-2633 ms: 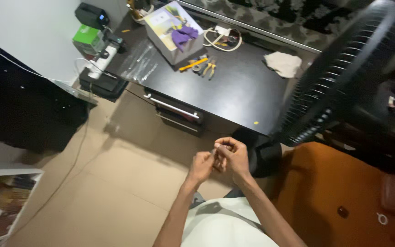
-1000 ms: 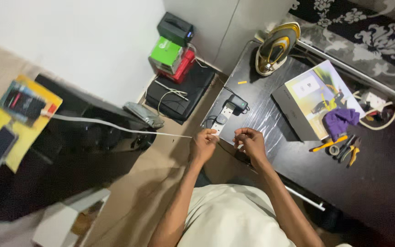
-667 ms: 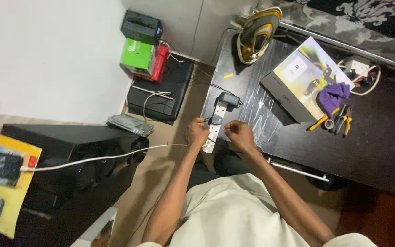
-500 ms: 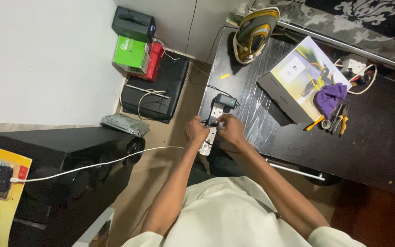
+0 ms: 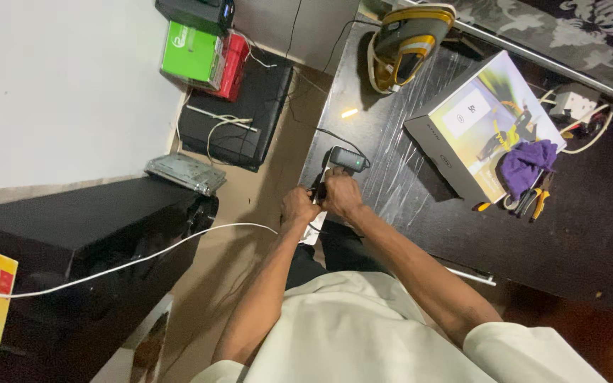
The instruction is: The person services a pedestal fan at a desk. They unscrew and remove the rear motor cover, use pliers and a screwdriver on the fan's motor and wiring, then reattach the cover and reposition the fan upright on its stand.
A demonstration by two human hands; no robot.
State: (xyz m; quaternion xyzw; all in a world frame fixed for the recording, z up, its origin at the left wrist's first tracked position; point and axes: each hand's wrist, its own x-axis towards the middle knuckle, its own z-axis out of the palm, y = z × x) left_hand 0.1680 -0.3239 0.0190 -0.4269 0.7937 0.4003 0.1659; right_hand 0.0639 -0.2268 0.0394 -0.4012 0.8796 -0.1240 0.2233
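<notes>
Left hand (image 5: pixel 298 206) and right hand (image 5: pixel 342 195), each grip closed, together pinch a thin white cable (image 5: pixel 143 257) beside a white power strip (image 5: pixel 316 230) at the dark desk (image 5: pixel 420 206) edge

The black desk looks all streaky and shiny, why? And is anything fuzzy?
Head view: room light glares off the black desk in pale streaks beside the box, and a small bright spot glows near the iron. The left hand and right hand look slightly soft, so what they pinch on the white power strip is hard to make out.
</notes>
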